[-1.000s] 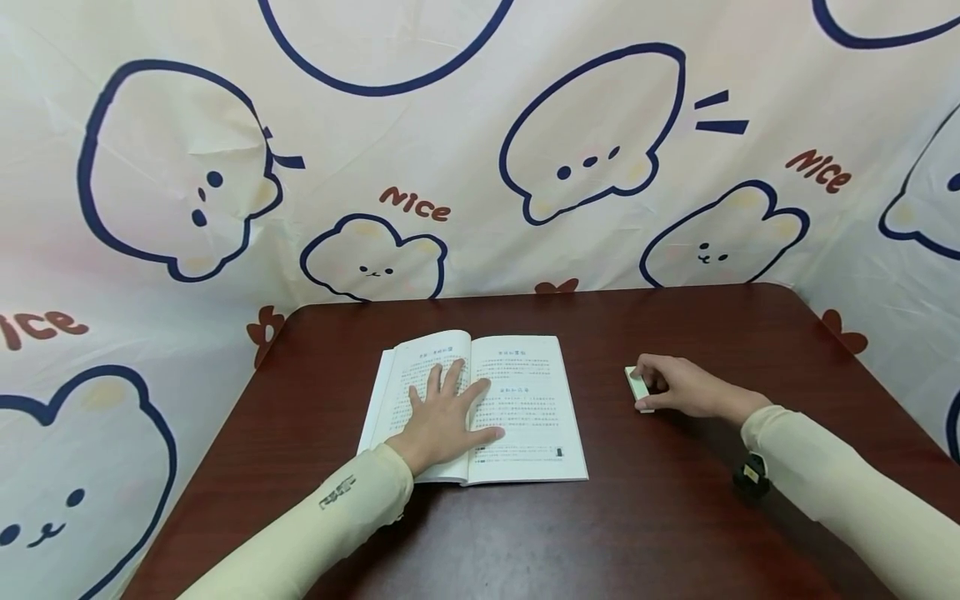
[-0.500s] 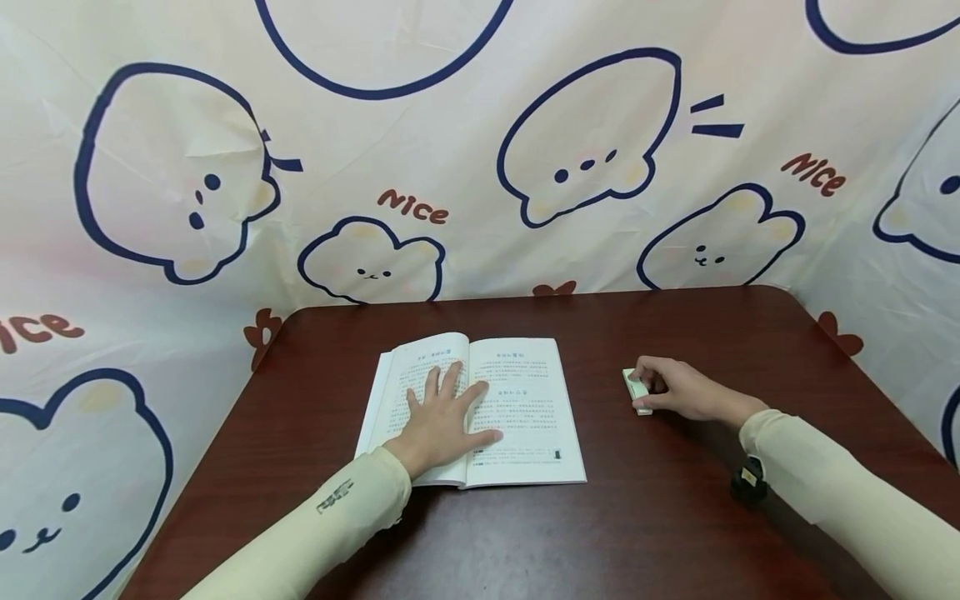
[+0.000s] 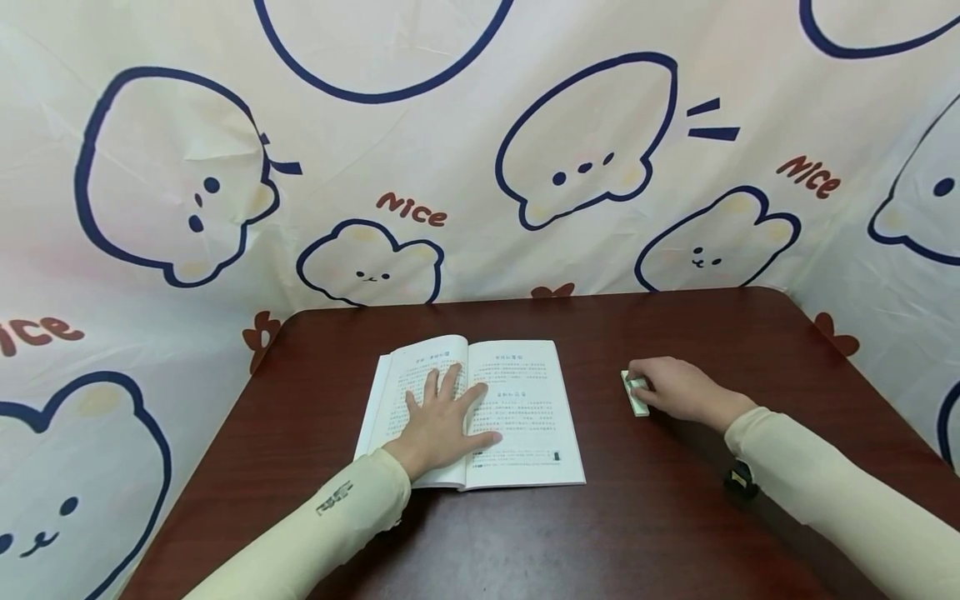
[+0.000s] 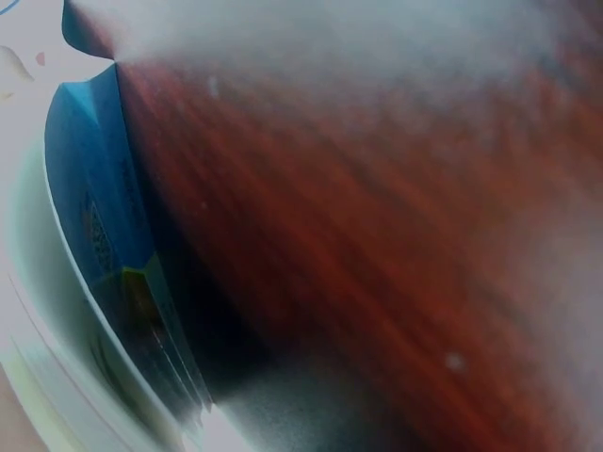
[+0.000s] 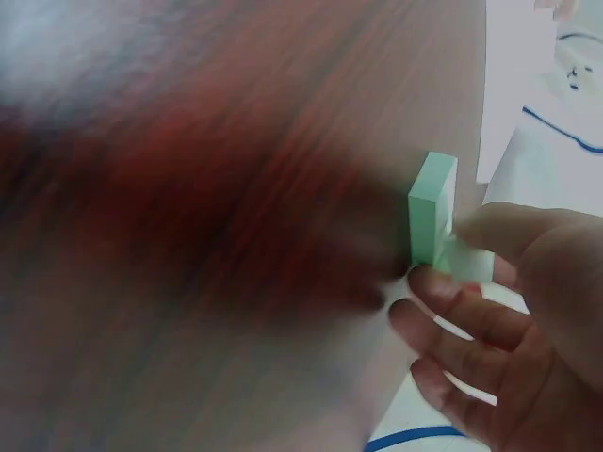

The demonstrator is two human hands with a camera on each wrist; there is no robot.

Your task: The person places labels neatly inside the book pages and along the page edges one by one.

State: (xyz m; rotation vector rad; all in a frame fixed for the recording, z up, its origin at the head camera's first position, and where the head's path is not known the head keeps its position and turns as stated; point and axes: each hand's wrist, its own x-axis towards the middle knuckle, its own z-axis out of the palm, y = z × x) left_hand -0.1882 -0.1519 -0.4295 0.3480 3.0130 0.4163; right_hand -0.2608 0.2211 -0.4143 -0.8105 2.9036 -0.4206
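An open book (image 3: 525, 417) lies on the table in the head view, its printed pages facing up. My left hand (image 3: 438, 421) rests flat across the left page and the spine, fingers spread. To the right of the book is a small pale green pad of sticky notes (image 3: 639, 408). At the pad, my right hand (image 3: 682, 390) has thumb and index finger close together. In the right wrist view, the pad (image 5: 431, 212) appears as a thick block, and my thumb and index finger pinch a pale green sheet (image 5: 471, 264) that sticks out from it. The other fingers curl loosely.
The dark brown table (image 3: 495, 550) extends around the book and pad. A patterned cloth (image 3: 465, 167) hangs behind and at both sides. In the left wrist view, the blue cover (image 4: 104, 198) shows under the book's raised pages.
My right thumb has slid from the pad's near end toward its middle, and the right hand has shifted slightly left. The left hand stays on the book. The head view has tilted a little.
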